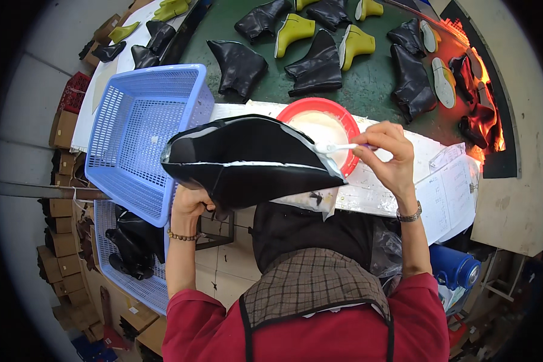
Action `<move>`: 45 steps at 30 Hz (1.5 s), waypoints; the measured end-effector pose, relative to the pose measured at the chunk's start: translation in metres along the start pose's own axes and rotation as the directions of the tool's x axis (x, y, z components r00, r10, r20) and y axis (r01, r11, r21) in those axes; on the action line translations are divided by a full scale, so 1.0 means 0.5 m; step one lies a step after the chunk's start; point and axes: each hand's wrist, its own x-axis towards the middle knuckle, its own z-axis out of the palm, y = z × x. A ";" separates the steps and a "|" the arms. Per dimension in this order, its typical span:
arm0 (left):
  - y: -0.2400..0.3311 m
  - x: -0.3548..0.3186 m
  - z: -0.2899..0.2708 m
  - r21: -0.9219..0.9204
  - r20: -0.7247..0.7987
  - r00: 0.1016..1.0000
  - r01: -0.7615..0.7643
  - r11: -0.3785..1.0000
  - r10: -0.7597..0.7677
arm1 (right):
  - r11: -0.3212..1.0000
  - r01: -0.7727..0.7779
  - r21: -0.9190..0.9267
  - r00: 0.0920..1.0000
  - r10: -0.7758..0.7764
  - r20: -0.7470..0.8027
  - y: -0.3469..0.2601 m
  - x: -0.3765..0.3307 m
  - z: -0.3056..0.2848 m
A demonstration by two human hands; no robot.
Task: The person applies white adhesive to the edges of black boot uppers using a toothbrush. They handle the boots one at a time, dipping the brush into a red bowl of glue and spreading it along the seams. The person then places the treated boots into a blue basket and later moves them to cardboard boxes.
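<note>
My left hand [190,204] grips a black boot upper [259,145] from underneath, partly hidden by it. White paste lines the upper's edge and a strip along its middle. Between the fingers and thumb of my right hand [392,158] is a small white brush [336,147], like a toothbrush. Its head touches the upper's right edge, where white paste shows. Just behind that edge stands a red bowl [351,117] of white paste, partly covered by the upper.
A blue basket [130,199] sits left of me, above a second basket [145,288] with black uppers. On the green surface [362,78] lie several black uppers and yellow-green lasts [294,33]. Orange glow lights the far right. Written papers [446,196] lie right of my hand.
</note>
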 end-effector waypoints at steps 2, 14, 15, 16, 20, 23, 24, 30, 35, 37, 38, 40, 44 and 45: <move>-0.016 0.003 -0.006 0.004 0.040 0.998 0.053 0.999 -0.053 | 0.999 0.049 -0.003 0.999 -0.049 -0.012 -0.012 0.021 0.006; -0.002 0.019 0.089 0.149 0.212 0.892 0.373 0.916 -0.398 | 0.982 0.187 -0.029 0.977 -0.183 0.112 -0.029 0.086 -0.033; -0.009 0.021 0.085 0.161 0.228 0.879 0.389 0.907 -0.418 | 0.982 0.185 -0.042 0.974 -0.177 0.139 -0.031 0.085 -0.035; -0.012 0.024 0.084 0.174 0.244 0.866 0.405 0.898 -0.437 | 0.982 0.182 -0.054 0.971 -0.171 0.165 -0.033 0.084 -0.035; -0.011 0.037 0.119 0.254 0.322 0.803 0.437 0.863 -0.501 | 0.972 0.233 -0.025 0.949 -0.221 0.227 -0.033 0.103 -0.029; -0.010 0.043 0.137 0.303 0.376 0.738 0.473 0.827 -0.560 | 0.956 0.294 -0.010 0.915 -0.278 0.294 -0.039 0.125 -0.017; -0.013 0.045 0.145 0.336 0.374 0.727 0.472 0.815 -0.576 | 0.953 0.304 -0.004 0.906 -0.288 0.311 -0.041 0.132 -0.008; -0.018 0.035 0.139 0.206 0.325 0.772 0.506 0.838 -0.546 | 0.985 0.164 0.062 0.955 -0.174 0.239 -0.017 0.154 0.024; 0.071 0.067 0.094 -0.205 0.187 0.931 0.348 0.915 -0.312 | 0.969 -0.222 0.107 0.938 0.242 -0.250 0.161 0.043 -0.037; 0.135 0.110 0.083 -0.239 0.087 0.969 0.247 0.939 -0.233 | 0.928 -0.360 0.093 0.848 0.367 -0.383 0.241 -0.045 -0.024; 0.171 0.136 0.064 -0.239 0.079 0.981 0.194 0.951 -0.180 | 0.865 -0.493 0.094 0.799 0.492 -0.345 0.248 -0.081 0.008; 0.221 0.225 0.060 -0.205 -0.237 0.969 0.017 0.979 -0.067 | 0.880 -0.466 0.089 0.824 0.468 -0.319 0.278 -0.138 0.065; 0.310 0.471 -0.010 -0.067 -0.260 0.965 -0.043 0.997 0.025 | 0.914 -0.371 -0.161 0.895 0.307 -0.323 0.252 -0.136 0.098; 0.317 0.540 -0.026 -0.060 -0.315 0.949 -0.052 0.997 0.030 | 0.904 -0.406 -0.134 0.880 0.347 -0.325 0.248 -0.137 0.097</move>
